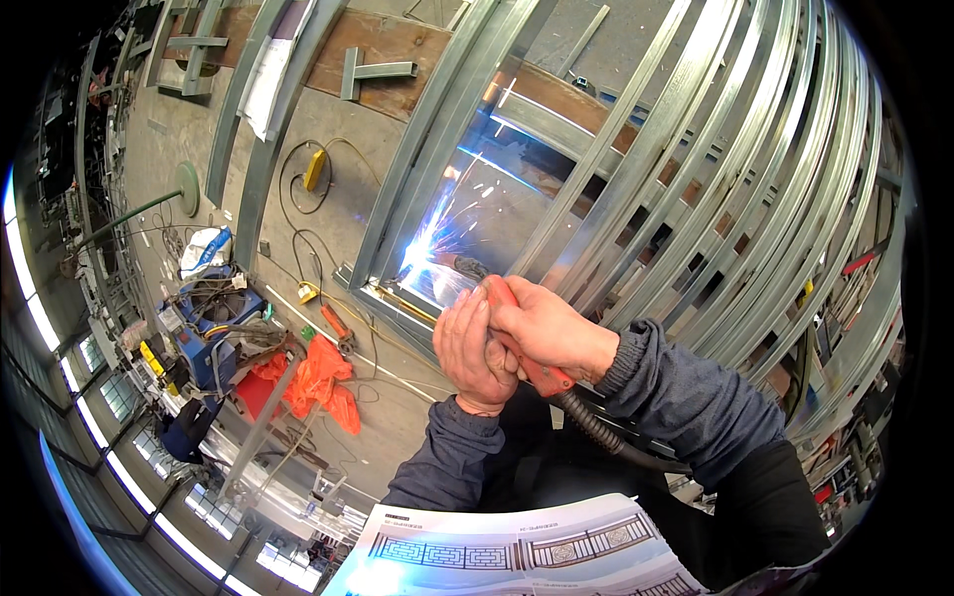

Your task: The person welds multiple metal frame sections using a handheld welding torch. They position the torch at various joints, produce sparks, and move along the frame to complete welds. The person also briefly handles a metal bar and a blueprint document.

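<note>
My right hand (561, 330) is wrapped round the red handle of a welding torch (545, 377), whose black hose runs down toward my lap. My left hand (467, 343) is closed against the torch from the other side, touching my right hand; part of its grip is hidden. Just beyond the torch's dark neck (471, 266), a bright blue-white arc (421, 254) throws sparks at the inner corner of a grey steel frame (399, 204). The glare hides the joint itself.
Many long steel tubes (686, 184) lie in rows on the right. To the left are a blue machine (204, 333) with cables, an orange-red cloth (326, 382), an orange power tool (338, 324) and a yellow box (315, 170). A printed sheet of railing pictures (497, 581) is nearest me.
</note>
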A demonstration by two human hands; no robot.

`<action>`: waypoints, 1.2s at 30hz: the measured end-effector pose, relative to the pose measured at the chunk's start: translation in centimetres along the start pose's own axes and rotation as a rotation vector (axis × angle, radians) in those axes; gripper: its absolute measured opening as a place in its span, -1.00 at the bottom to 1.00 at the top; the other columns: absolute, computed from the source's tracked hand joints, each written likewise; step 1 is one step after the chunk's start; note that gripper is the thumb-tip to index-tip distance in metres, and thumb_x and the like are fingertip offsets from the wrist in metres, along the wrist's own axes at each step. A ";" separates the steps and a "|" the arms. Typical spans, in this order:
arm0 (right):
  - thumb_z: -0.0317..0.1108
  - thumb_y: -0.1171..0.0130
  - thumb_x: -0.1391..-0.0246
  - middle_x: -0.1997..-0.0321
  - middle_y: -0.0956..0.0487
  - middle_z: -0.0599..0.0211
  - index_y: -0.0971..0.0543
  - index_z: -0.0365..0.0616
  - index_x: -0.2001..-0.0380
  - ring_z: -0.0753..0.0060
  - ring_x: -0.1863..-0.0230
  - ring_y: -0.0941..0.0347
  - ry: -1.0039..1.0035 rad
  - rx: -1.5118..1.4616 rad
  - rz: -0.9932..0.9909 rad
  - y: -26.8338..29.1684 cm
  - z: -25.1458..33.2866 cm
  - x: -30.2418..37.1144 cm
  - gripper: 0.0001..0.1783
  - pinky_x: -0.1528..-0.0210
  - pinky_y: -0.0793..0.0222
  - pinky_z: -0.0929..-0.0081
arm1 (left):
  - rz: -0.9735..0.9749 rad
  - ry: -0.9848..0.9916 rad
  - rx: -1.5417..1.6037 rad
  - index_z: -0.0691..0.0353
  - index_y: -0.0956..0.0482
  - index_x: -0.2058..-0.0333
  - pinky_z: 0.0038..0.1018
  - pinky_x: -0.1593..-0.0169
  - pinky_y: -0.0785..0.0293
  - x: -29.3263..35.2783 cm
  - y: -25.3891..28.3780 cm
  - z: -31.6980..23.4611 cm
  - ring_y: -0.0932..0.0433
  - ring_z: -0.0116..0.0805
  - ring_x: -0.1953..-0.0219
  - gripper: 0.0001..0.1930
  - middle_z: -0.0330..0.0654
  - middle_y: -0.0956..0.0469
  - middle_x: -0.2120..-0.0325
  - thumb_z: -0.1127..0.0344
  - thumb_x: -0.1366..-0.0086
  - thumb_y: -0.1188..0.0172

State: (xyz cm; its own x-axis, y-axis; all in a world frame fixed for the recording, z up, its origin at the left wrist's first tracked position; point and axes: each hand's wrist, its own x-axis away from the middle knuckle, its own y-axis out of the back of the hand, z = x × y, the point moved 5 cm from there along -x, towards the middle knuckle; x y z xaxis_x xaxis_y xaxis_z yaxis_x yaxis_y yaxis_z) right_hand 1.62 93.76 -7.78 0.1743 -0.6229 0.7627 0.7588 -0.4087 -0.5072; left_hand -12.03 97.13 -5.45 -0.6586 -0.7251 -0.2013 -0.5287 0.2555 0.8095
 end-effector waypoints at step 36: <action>-0.39 -0.08 -0.47 0.36 -0.65 0.24 -0.42 -0.38 -0.14 0.49 0.47 -0.62 -0.024 -0.014 0.020 -0.2 0.6 0.1 -0.68 0.46 -0.57 0.44 | -0.020 0.012 -0.005 0.37 -0.55 -0.31 0.04 -0.44 -0.42 0.2 0.0 0.1 -0.65 0.13 -0.32 -0.43 0.07 -0.69 -0.24 -0.04 -0.71 0.06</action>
State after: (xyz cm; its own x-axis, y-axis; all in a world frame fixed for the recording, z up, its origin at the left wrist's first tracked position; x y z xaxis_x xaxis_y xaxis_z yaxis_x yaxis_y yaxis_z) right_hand 1.81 94.18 -7.36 0.2046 -0.6150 0.7615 0.7460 -0.4057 -0.5281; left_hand -12.16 97.04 -5.55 -0.6415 -0.7378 -0.2104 -0.5387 0.2379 0.8082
